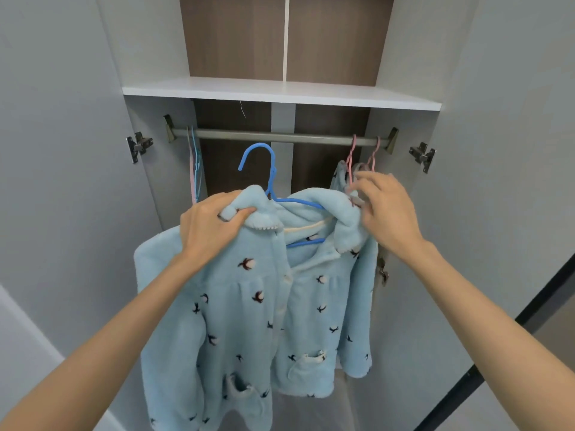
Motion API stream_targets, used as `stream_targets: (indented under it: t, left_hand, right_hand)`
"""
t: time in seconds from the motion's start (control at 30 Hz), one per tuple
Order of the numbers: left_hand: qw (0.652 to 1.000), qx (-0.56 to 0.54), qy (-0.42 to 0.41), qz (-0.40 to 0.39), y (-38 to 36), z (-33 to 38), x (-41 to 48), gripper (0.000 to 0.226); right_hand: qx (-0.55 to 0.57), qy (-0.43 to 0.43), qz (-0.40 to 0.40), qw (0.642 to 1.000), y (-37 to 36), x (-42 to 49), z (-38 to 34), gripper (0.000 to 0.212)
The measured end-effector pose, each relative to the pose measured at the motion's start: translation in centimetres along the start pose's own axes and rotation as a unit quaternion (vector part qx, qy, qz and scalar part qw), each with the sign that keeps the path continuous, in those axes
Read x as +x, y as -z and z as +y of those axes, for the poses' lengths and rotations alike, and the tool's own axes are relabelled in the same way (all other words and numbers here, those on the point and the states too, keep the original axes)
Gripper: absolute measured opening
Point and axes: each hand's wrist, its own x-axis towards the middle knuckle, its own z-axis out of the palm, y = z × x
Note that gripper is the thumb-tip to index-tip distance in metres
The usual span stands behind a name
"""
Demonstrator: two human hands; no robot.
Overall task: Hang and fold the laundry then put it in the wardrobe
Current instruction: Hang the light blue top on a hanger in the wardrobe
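Observation:
A light blue fleece pyjama top (pixel 249 306) with small bird prints hangs on a blue hanger (pixel 267 169), held up in front of the open wardrobe. The hanger's hook is below the grey rail (pixel 280 136) and does not touch it. My left hand (pixel 211 225) grips the left shoulder and collar of the top. My right hand (pixel 385 209) holds the right shoulder with curled fingers, beside garments on pink hangers (pixel 351 157).
A white shelf (pixel 280 91) spans the wardrobe above the rail. Spare pink and blue hangers (pixel 194 163) hang at the rail's left end. Both grey doors stand open, with hinges (pixel 138 146) at each side. The rail's middle stretch is bare.

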Motion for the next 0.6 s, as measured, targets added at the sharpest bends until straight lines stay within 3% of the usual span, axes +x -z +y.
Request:
stream_targets:
  t: [0.07, 0.1, 0.17, 0.3, 0.43, 0.6]
  left_hand:
    - [0.999, -0.006, -0.021, -0.025, -0.1, 0.3, 0.1, 0.026]
    - [0.998, -0.002, -0.038, -0.042, -0.2, 0.6, 0.2, 0.027]
    - [0.994, 0.011, -0.075, -0.08, -0.5, 1.1, 0.3, 0.036]
    - [0.981, 0.025, -0.135, -0.139, -0.2, 0.9, 0.5, 0.045]
    - [0.964, 0.092, -0.201, -0.148, 0.2, 0.2, 1.4, 0.027]
    - [0.956, 0.119, -0.205, -0.175, 2.2, -2.0, 3.5, 0.04]
  right_hand:
    - [0.117, 0.016, -0.105, 0.987, 0.4, 1.1, -2.1, 0.032]
    - [0.136, 0.034, -0.166, 0.976, 0.1, 1.5, -3.3, 0.029]
    - [0.151, 0.058, -0.212, 0.964, -1.0, 1.6, -4.7, 0.023]
    - [0.286, -0.007, -0.205, 0.936, -2.3, 0.9, -4.6, 0.024]
    - [0.275, -0.045, -0.195, 0.94, -3.0, 0.4, -4.6, 0.024]
    - [0.217, -0.079, -0.183, 0.956, -3.4, 0.4, -2.6, 0.024]
